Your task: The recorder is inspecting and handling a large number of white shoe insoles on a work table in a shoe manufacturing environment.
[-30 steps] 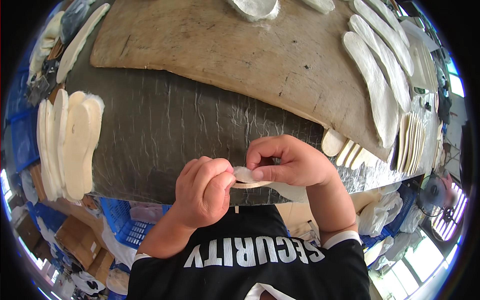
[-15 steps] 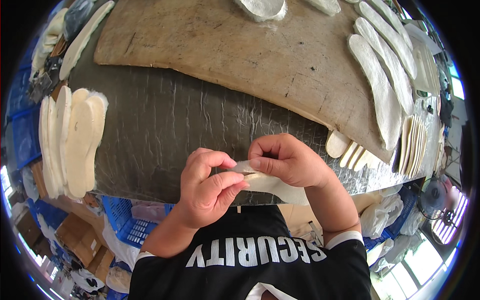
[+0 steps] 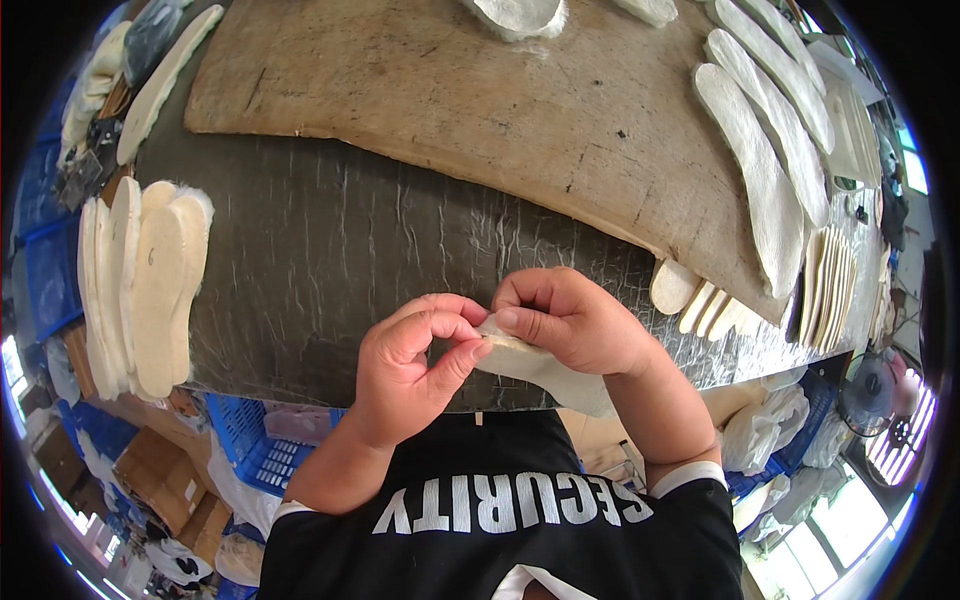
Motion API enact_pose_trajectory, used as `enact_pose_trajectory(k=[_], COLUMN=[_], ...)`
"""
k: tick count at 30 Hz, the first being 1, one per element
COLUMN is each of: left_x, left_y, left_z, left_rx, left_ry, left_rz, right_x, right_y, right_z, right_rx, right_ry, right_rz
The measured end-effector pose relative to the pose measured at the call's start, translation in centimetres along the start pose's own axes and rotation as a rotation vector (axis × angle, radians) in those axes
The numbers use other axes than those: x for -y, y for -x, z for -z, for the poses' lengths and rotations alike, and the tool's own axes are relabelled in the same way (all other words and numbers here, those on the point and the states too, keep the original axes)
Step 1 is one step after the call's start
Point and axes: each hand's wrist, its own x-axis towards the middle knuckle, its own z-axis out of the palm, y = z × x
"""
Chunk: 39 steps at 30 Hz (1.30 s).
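Note:
Near the table's front edge I hold a pale fleecy insole (image 3: 545, 372) between both hands, its long end sloping down to the right under my right wrist. My left hand (image 3: 415, 362) pinches the insole's left tip between thumb and fingers. Close against it, my right hand (image 3: 560, 318) grips the upper edge with thumb and curled fingers. A thin fuzzy layer shows at the pinched tip; the fingers hide part of it. Left of my hands, a stack of cream insoles (image 3: 168, 290) lies on the dark table cover (image 3: 280, 270).
A large brown board (image 3: 450, 100) covers the table's far part. White fleecy insoles (image 3: 750, 170) lie along its right side. More thin insoles (image 3: 826, 290) stand in a row at the right. Below the table's front edge, a blue plastic crate (image 3: 262, 450) sits at the left.
My left fingers have closed in on the insole's tip, nearer my right hand. The insole has shifted slightly left; my right hand has barely moved.

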Motion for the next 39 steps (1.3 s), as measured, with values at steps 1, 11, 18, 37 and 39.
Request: enact_pose_trajectory(k=[1, 11, 18, 37, 39], left_x=[0.0, 0.5, 1.1, -1.1, -1.3], left_y=[0.0, -0.4, 0.0, 1.1, 1.3], left_z=[0.0, 0.0, 0.3, 1.3, 1.1], left_rx=[0.001, 0.038, -0.013, 0.244, 0.183], left_ry=[0.000, -0.012, 0.048, -0.140, -0.109], left_rz=[0.000, -0.028, -0.186, -0.277, -0.373], right_x=[-0.1, -0.4, -1.6, 0.1, -0.3], right_y=[0.0, 0.3, 1.4, 5.5, 6.9], right_z=[0.0, -0.1, 0.2, -2.4, -1.6], right_rx=[-0.001, -0.057, -0.006, -0.332, -0.369], right_ry=[-0.001, 0.059, 0.038, 0.661, 0.691], right_rz=[0.000, -0.014, 0.188, 0.531, 0.403])
